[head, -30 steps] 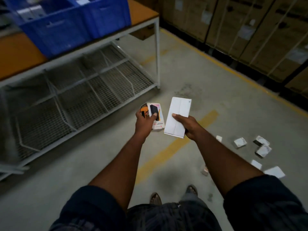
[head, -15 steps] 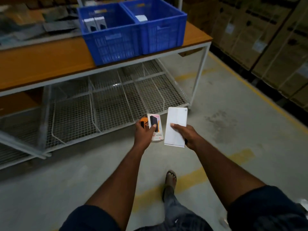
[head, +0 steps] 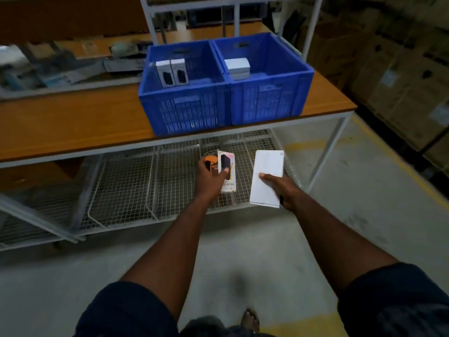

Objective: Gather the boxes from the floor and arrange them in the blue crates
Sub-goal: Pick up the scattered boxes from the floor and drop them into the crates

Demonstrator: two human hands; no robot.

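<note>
Left hand grips a printed box with an orange box behind it, fingers closed around both; right hand holds a flat white box, thumb on top; both held below the table edge; left blue crate contains two upright boxes; right blue crate contains one white box.

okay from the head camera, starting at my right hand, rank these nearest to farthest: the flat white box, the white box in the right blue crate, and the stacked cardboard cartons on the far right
1. Flat white box: held in the right hand itself.
2. White box in the right blue crate: up on the table, ahead of the hand.
3. Stacked cardboard cartons: along the far right, beyond the table's end.
</note>
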